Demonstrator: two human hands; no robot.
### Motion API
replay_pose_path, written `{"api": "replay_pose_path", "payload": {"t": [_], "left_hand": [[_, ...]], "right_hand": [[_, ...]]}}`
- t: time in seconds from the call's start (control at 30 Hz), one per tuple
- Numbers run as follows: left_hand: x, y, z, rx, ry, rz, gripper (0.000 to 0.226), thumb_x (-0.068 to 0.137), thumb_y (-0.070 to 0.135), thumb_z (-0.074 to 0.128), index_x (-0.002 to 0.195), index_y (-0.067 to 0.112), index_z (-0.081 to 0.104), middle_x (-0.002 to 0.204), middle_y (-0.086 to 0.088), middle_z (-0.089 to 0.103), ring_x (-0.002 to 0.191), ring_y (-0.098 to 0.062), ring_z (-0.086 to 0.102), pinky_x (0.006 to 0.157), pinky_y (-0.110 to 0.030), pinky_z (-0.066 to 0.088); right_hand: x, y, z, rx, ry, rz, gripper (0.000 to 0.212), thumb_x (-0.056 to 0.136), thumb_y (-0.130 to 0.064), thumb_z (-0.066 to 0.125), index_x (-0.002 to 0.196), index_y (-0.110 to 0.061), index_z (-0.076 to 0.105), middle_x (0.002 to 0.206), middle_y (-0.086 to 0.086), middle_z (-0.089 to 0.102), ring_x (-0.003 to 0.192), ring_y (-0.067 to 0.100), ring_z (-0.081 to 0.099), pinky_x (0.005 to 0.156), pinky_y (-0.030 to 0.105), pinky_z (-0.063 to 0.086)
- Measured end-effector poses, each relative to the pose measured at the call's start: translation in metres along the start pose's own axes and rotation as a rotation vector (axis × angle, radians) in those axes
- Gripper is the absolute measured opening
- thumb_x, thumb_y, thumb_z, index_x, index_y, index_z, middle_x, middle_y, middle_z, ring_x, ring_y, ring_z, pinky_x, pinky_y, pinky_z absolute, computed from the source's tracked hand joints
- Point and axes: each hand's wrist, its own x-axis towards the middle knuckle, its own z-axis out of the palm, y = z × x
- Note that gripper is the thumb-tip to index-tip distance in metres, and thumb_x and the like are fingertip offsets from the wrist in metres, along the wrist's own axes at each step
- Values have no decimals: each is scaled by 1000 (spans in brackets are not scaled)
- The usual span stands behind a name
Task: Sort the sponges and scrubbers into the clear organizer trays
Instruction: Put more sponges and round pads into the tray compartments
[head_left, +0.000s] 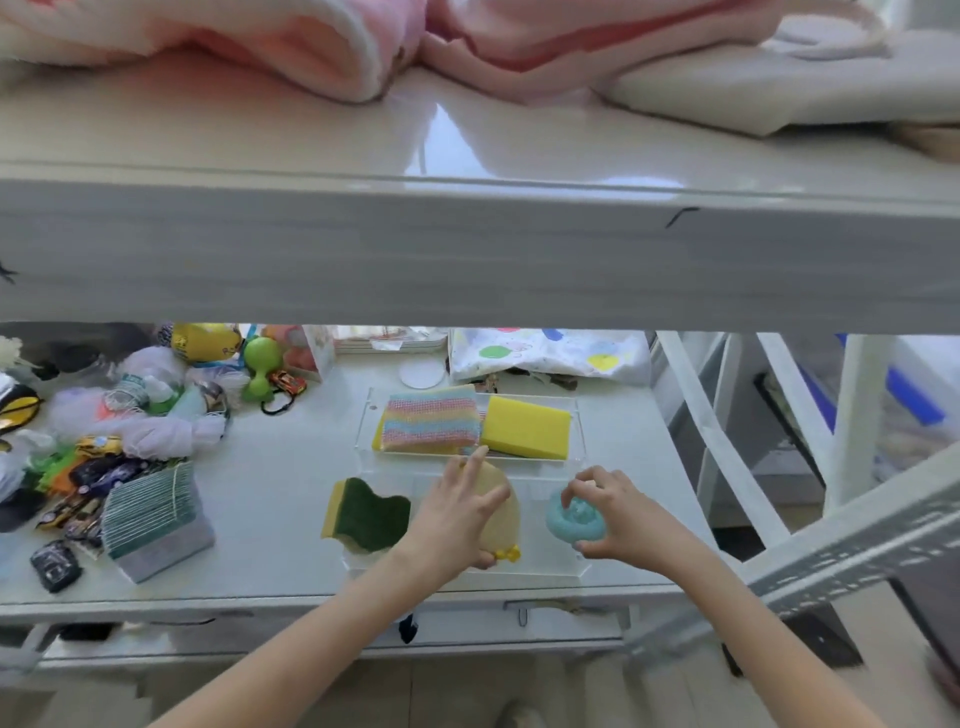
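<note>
Two clear organizer trays sit on the white desk. The far tray (576, 415) holds a pastel striped mesh scrubber (431, 418) and a yellow sponge (527, 426). In the near tray (540, 569) lie a green-and-yellow wavy sponge (366, 514), a pale yellow scrubber (501, 512) with a yellow loop, and a round teal scrubber (574, 519). My left hand (457, 512) rests flat on the pale yellow scrubber, thumb under its near edge. My right hand (621, 512) pinches the teal scrubber from the right.
A heap of toys, toy cars and plush items (104, 431) covers the desk's left side, with a stack of green-edged cloths (156, 514) near the front. A spotted bag (550, 353) lies behind the trays. A shelf (467, 249) overhangs the desk; white frame bars (727, 447) stand at right.
</note>
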Motion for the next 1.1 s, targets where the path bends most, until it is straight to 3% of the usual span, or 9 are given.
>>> {"api": "replay_pose_path", "payload": {"t": [0.17,0.3,0.4,0.53,0.67,0.73,0.9,1.0,1.1], "left_hand": [[-1,7,2,15,-5,8,70,78,38,71,134,19,35,156,-12,-2,142,-36,-2,115,-47,25],[0,18,9,-163,93,-12,62,78,40,71,127,14,45,152,-8,5,141,-29,5,105,-38,44],[0,22,17,-220,150,-11,58,79,42,69,124,12,49,149,-7,13,139,-25,11,98,-35,50],[4,23,23,-99,130,11,57,84,42,62,127,8,47,147,-10,22,139,-32,11,106,-39,42],[15,28,24,167,37,51,53,89,44,53,120,1,53,145,-19,25,140,-40,7,116,-48,14],[20,28,27,212,6,62,53,92,45,47,120,0,52,146,-22,23,141,-41,5,117,-49,8],[4,11,18,-47,-31,43,59,92,56,36,137,19,34,155,-10,10,144,-35,-1,117,-53,17],[-3,-15,-6,-152,97,-19,60,89,59,26,138,25,32,151,-5,15,142,-26,8,117,-49,18],[8,-52,-25,-237,279,-117,42,95,42,40,133,23,41,141,-6,32,132,-24,28,111,-45,32]], "right_hand": [[15,-3,21,-61,-33,-32,40,77,-27,73,113,-20,56,141,4,35,129,22,34,98,36,46],[22,-3,30,-53,-13,-53,39,78,-30,74,111,-19,56,135,5,36,123,20,41,92,35,49],[24,-3,31,-104,15,-93,41,78,-36,72,111,-20,56,130,5,41,116,22,46,96,31,40],[24,-3,32,-152,-4,-112,42,81,-41,68,116,-21,55,134,3,43,123,23,42,106,32,30],[22,-5,30,-130,-18,-114,41,84,-43,63,119,-23,56,136,2,45,129,22,37,110,33,28],[21,-5,27,-94,8,-114,41,86,-41,61,122,-23,56,135,2,48,129,20,38,110,32,29],[20,-10,2,132,160,-113,23,87,-29,63,108,-21,63,117,1,58,114,19,51,101,32,41],[31,-17,-20,193,252,-106,20,88,-25,63,107,-18,63,113,2,58,109,18,52,96,31,43],[55,-24,-35,194,221,-94,28,86,-23,65,113,-17,60,120,5,55,114,20,50,98,33,42]]}}
